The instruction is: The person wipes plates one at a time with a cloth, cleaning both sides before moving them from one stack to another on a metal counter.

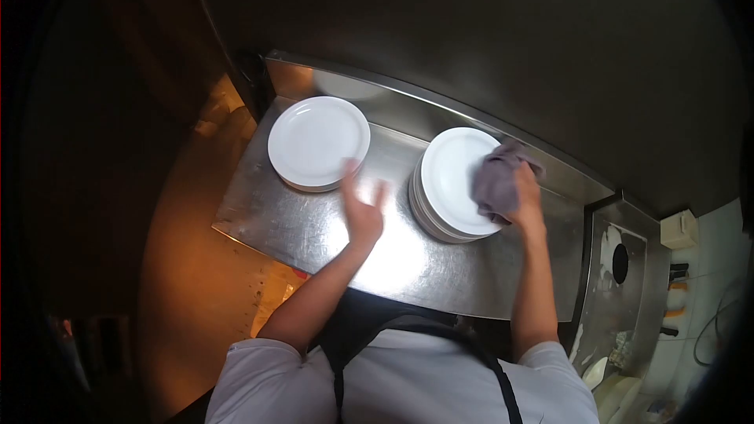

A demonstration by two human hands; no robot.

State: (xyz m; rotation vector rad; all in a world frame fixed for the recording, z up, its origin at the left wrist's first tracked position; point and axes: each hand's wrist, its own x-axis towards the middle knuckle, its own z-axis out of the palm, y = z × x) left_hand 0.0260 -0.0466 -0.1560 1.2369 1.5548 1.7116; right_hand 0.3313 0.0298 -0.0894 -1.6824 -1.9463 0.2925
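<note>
A tall stack (455, 180) of white plates stands on a steel bench (275, 212). At the stack's right rim, the right hand (528, 198) grips a purplish-grey cloth (495, 182), covering part of its top. Left of the stack, the left hand (364, 220), blurred, spreads open by a shorter pile (318, 141) of plates; whether it touches is unclear. Right of the stack, a steel sink (627, 306) contains a black disc (620, 265) and white patches (609, 247).

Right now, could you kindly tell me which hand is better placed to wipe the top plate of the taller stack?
Probably the right hand: it holds the purplish cloth at the edge of that top plate, while the left hand looks empty and is nearer the shorter stack.
</note>
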